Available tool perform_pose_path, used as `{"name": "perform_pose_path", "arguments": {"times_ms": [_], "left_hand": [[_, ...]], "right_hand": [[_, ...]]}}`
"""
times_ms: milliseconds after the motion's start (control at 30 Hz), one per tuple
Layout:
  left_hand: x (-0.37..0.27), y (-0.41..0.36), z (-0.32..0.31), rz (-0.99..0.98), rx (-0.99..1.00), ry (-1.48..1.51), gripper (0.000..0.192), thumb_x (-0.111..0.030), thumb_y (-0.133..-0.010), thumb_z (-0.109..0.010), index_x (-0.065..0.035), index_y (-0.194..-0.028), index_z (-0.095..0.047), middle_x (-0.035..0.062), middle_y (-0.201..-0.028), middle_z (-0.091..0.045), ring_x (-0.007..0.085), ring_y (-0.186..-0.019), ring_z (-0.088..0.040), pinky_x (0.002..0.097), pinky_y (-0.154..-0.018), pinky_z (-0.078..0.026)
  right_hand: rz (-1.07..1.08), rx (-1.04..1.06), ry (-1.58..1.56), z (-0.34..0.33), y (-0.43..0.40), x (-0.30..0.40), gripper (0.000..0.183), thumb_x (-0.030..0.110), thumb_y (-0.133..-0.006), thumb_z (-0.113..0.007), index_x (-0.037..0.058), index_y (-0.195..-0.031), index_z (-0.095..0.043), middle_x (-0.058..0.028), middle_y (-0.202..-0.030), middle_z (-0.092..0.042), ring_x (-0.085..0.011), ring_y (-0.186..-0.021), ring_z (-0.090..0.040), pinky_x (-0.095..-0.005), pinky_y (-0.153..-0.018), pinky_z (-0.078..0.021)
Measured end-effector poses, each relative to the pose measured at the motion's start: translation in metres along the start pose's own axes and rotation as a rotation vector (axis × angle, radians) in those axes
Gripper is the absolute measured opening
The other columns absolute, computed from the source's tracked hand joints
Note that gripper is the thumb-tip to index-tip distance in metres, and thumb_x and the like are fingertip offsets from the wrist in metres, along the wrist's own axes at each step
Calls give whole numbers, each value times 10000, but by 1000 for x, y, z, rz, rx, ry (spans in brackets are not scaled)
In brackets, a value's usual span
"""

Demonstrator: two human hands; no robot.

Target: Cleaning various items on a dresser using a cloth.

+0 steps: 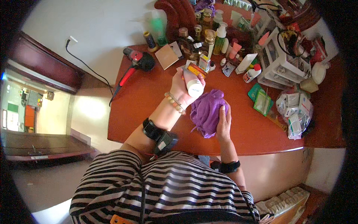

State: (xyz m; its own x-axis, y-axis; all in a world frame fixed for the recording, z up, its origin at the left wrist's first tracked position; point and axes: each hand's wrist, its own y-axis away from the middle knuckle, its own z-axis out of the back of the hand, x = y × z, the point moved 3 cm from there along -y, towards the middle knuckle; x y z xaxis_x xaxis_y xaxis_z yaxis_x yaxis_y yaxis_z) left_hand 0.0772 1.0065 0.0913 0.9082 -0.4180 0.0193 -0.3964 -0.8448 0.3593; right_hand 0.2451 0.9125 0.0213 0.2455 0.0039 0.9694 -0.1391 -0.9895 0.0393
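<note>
My left hand (pixel 180 88) is wrapped around a pale tube with a broad white cap (pixel 195 88); the cap faces up towards me and bears writing. A bead bracelet (pixel 175 103) circles that wrist. Lower and to the right, my right hand (pixel 224 123) grips the right side of a crumpled purple cloth (pixel 207 114), thumb on top. The cloth lies bunched on the reddish wooden tabletop (pixel 167 123). Just beyond my left hand are a yellow-orange box (pixel 196 69) and a small upright carton (pixel 204 63).
A red and black hair dryer (pixel 139 60) lies at the left, its cord trailing off the edge. Several bottles, including a pump bottle (pixel 220 37), crowd the back. A white drawer organizer (pixel 282 63), a red-capped white bottle (pixel 252 73) and a filled plastic bag (pixel 296 112) are at the right.
</note>
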Motion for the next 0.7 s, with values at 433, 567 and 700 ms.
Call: {"name": "perform_pose_path", "arguments": {"times_ms": [433,567,700], "left_hand": [[-3,-5,6,-1,26,12,573,-533,-944,-291,-26,-1109,-501,172,-904,-596,301,-763,-612,396,-688,-538],[-6,-6,11,22,19,29,598,-550,-940,-286,-15,-1109,-492,178,-890,-595,301,-761,-611,395,-684,-536],[-6,-5,11,19,35,17,630,-563,-941,-262,7,-1102,-477,182,-871,-594,298,-758,-611,395,-679,-536]], "right_hand": [[-23,-12,21,3,-3,-2,426,334,-993,-407,31,-1291,-430,-93,-1177,-528,-169,-1075,-494,-319,-969,-385],[-15,-14,-5,3,-4,-4,410,318,-992,-416,31,-1284,-438,-97,-1173,-528,-176,-1078,-485,-326,-968,-378],[-14,-8,39,6,-4,-6,415,318,-991,-420,28,-1287,-436,-99,-1178,-527,-177,-1082,-485,-326,-972,-375]]}}
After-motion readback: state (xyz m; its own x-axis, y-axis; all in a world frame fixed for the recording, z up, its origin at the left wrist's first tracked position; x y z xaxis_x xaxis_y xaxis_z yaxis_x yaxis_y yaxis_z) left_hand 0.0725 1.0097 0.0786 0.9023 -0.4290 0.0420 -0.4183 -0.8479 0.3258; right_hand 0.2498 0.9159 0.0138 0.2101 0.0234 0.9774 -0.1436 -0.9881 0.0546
